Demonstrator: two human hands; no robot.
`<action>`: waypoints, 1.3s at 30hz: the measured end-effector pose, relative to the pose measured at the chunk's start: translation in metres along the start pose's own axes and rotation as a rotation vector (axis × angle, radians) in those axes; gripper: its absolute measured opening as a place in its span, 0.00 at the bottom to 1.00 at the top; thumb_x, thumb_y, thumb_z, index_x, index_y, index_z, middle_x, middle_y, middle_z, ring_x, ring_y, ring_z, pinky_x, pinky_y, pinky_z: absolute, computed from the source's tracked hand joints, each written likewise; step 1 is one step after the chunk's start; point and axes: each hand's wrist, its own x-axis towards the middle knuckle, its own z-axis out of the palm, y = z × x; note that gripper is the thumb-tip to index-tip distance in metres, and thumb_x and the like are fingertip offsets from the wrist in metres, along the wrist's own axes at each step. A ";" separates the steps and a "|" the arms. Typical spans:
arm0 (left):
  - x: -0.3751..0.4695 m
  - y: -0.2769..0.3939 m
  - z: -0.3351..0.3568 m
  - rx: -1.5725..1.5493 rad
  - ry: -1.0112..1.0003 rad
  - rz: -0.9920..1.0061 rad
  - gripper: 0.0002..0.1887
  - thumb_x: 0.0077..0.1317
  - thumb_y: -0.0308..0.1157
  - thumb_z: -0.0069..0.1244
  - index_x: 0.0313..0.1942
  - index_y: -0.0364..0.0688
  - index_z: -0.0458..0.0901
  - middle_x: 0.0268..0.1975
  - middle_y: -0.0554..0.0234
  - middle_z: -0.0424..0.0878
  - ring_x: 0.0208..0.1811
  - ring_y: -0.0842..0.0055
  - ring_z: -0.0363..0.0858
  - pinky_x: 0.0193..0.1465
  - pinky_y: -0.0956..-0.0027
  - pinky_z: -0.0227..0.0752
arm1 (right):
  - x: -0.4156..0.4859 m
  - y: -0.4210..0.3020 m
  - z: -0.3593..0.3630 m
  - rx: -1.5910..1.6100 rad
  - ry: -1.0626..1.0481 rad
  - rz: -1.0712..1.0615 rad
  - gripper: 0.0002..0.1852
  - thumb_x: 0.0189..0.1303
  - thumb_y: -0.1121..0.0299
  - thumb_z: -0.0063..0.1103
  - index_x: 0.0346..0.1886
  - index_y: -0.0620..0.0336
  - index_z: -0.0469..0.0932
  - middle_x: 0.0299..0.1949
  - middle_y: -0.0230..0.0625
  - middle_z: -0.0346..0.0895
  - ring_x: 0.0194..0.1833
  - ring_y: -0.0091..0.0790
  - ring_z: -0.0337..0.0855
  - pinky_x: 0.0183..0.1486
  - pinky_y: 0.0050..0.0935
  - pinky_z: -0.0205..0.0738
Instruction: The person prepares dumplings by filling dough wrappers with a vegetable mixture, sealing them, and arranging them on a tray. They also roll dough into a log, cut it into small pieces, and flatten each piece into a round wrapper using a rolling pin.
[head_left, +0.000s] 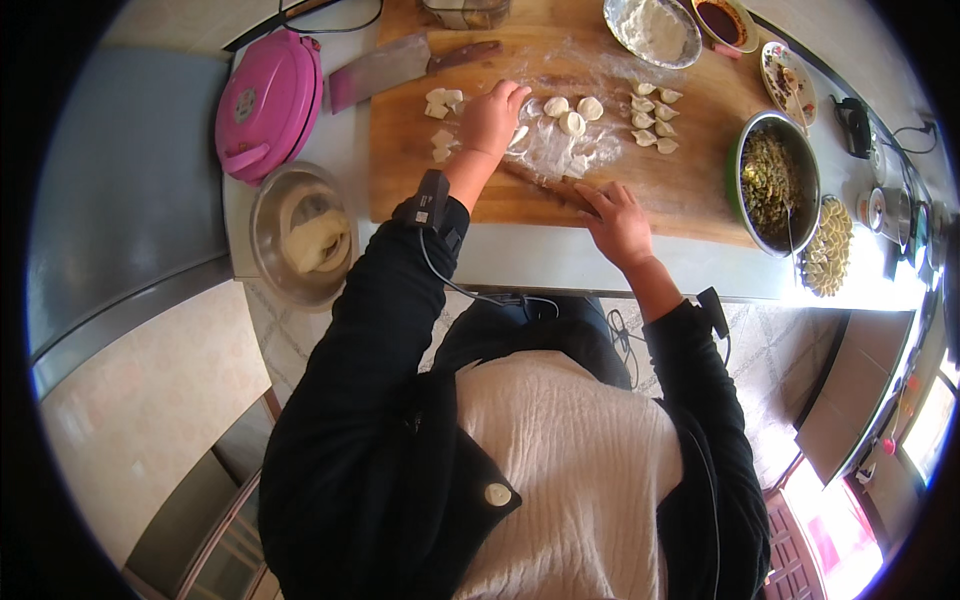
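Observation:
My left hand (491, 118) is over the floured wooden board (697, 180), its fingers bent together; whether they pinch anything is hidden. A pale dough piece (518, 136) shows beside its palm. My right hand (621, 223) grips the right end of a wooden rolling pin (536, 177), which slants along the board's near part. Between and beyond the hands lie several flattened dough rounds (573, 124) on scattered flour. Cut dough lumps (438, 109) sit left of my left hand. Two columns of folded dumplings (643, 119) are to the right.
A cleaver (382, 73) lies at the upper left, near a pink electric griddle (266, 105). A steel bowl (262, 247) holds dough. Flour fills another bowl (611, 30). A bowl (735, 176) of chopped filling stands right, beside a tray of dumplings (827, 247). A cable hangs from my left wrist.

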 end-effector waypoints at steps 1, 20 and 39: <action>-0.002 0.001 0.002 -0.069 -0.076 -0.107 0.12 0.71 0.45 0.56 0.37 0.46 0.84 0.27 0.52 0.85 0.30 0.51 0.83 0.30 0.54 0.74 | 0.000 -0.001 0.002 0.012 0.015 -0.026 0.24 0.58 0.67 0.69 0.60 0.44 0.82 0.44 0.39 0.77 0.51 0.48 0.79 0.52 0.43 0.77; 0.011 -0.049 -0.087 0.329 -0.234 0.195 0.12 0.59 0.30 0.62 0.44 0.46 0.84 0.49 0.61 0.81 0.55 0.58 0.78 0.59 0.57 0.73 | 0.005 0.010 -0.005 -0.045 0.111 0.119 0.23 0.59 0.64 0.68 0.60 0.45 0.82 0.42 0.40 0.76 0.49 0.49 0.78 0.51 0.45 0.77; -0.058 -0.023 -0.033 0.001 -0.109 0.131 0.19 0.57 0.28 0.65 0.49 0.44 0.82 0.50 0.57 0.81 0.54 0.60 0.79 0.54 0.59 0.75 | -0.009 0.020 -0.005 0.038 0.129 0.144 0.22 0.59 0.63 0.69 0.59 0.45 0.83 0.42 0.39 0.76 0.47 0.48 0.79 0.50 0.43 0.77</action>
